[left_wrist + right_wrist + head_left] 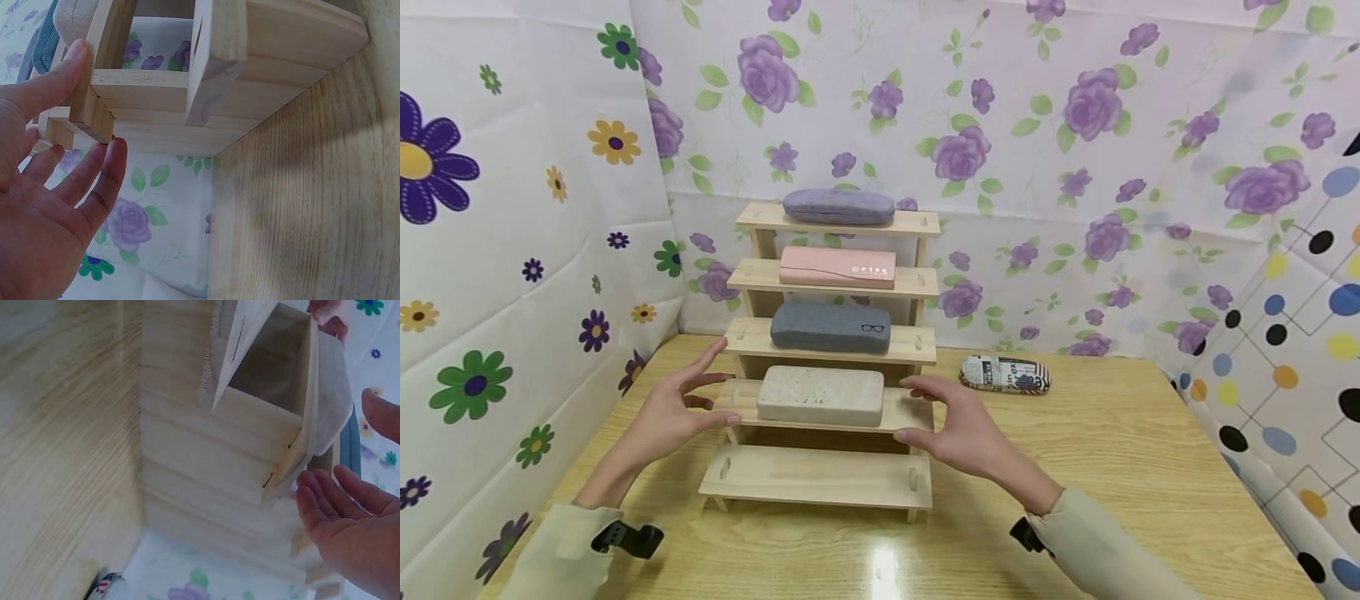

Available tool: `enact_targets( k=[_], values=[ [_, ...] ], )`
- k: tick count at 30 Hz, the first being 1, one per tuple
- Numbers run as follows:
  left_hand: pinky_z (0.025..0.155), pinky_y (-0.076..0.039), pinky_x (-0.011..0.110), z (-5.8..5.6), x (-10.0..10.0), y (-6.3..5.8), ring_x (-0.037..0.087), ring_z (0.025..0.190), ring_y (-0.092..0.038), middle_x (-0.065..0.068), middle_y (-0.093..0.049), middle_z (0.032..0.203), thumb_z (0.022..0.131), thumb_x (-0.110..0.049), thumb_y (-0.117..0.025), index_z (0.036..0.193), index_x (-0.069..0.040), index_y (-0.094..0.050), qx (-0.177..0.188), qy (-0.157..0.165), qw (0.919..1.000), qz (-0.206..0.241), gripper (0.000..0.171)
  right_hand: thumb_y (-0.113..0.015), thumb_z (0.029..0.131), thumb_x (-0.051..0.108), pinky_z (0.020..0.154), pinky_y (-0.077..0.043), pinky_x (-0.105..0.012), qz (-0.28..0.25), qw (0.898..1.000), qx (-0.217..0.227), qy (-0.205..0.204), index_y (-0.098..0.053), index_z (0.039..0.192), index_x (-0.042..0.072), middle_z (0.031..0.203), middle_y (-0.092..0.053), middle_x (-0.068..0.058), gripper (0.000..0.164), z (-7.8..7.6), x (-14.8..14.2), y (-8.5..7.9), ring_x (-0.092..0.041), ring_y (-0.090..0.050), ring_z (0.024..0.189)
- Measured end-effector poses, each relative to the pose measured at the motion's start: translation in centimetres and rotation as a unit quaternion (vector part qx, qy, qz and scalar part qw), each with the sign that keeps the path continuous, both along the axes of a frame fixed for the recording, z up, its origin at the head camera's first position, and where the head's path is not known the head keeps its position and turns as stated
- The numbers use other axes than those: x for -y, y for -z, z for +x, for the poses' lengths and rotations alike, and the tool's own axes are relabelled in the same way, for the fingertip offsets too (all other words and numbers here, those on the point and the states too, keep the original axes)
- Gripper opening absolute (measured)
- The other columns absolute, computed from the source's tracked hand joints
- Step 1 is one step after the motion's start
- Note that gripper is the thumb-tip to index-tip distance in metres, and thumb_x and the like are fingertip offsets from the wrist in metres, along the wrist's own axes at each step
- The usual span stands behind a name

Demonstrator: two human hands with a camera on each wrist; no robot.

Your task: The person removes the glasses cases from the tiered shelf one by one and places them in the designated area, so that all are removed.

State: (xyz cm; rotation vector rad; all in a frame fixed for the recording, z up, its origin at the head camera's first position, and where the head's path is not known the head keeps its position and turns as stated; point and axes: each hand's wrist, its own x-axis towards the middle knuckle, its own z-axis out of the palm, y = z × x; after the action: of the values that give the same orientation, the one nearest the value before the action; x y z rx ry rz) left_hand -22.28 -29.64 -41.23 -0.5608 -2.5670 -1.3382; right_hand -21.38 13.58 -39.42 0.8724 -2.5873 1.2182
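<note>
A stepped wooden rack (816,475) carries glasses cases on its boards. A cream case (822,396) lies on the second board from the bottom, between my two hands. My left hand (666,412) is at that board's left end, thumb at the front edge and fingers spread; the left wrist view shows the thumb and a fingertip touching or very near the wood. My right hand (962,425) is at the right end, thumb and fingers apart. Above lie a blue-grey case (830,327), a pink case (837,267) and a lavender case (838,207).
A newspaper-print case (1005,375) lies on the wooden table (1075,467) to the right of the rack. Flowered cloth (865,100) hangs behind, with patterned cloth at both sides. The lowest board bears no case.
</note>
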Motion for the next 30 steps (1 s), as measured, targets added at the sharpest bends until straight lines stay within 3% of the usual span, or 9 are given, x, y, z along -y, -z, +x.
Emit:
enact_targets(
  k=[9, 15, 30],
  values=[
    [0.086, -0.059, 0.030, 0.0, 0.0, 0.0, 0.038, 0.131, -0.059, 0.008, -0.028, 0.171, 0.082, -0.013, -0.093, 0.169, -0.030, -0.028, -0.001, -0.001, 1.0000, 0.001, 0.110, -0.096, 0.079, 0.025, 0.105, -0.051, -0.046, -0.005, 1.000, 0.017, 0.004, -0.063, 0.142, 0.001, 0.129, -0.071, -0.010, 0.075, -1.2, 2.8, -0.1, -0.025, -0.069, 0.116],
    [0.085, -0.058, 0.030, 0.0, -0.1, 0.0, 0.037, 0.131, -0.059, 0.007, -0.028, 0.172, 0.082, -0.012, -0.093, 0.169, -0.030, -0.027, -0.001, -0.001, 1.0000, 0.003, 0.110, -0.097, 0.078, 0.025, 0.106, -0.051, -0.043, 0.005, 1.000, 0.024, 0.017, -0.060, 0.145, 0.002, 0.133, -0.070, -0.009, 0.080, -1.7, 3.9, 0.0, -0.026, -0.067, 0.121],
    [0.084, -0.059, 0.031, -0.1, 0.0, 0.1, 0.038, 0.131, -0.059, 0.007, -0.027, 0.172, 0.082, -0.013, -0.093, 0.169, -0.029, -0.027, -0.006, 0.001, 1.0000, 0.004, 0.111, -0.097, 0.078, 0.024, 0.098, -0.056, -0.040, -0.006, 0.999, 0.034, 0.028, -0.065, 0.140, 0.005, 0.131, -0.071, -0.011, 0.072, -1.9, 4.3, 0.1, -0.024, -0.071, 0.114]
  ],
)
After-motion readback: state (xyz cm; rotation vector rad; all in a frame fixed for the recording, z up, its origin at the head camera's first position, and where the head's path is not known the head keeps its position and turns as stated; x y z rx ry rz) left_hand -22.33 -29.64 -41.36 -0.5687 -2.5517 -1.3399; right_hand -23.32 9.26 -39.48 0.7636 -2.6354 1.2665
